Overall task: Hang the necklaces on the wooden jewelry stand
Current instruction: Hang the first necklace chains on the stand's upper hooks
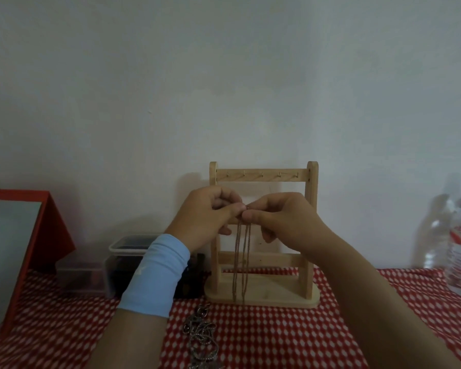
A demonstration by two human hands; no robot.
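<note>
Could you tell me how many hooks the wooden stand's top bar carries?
5 small metal hooks, spaced along the top bar of the light wooden jewelry stand; none look hidden.

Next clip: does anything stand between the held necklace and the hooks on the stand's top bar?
Nothing visible does. The left hand and right hand pinch the necklace at its top, in front of the wooden stand and just below its top bar. The hooks there look bare, with open space between.
</note>
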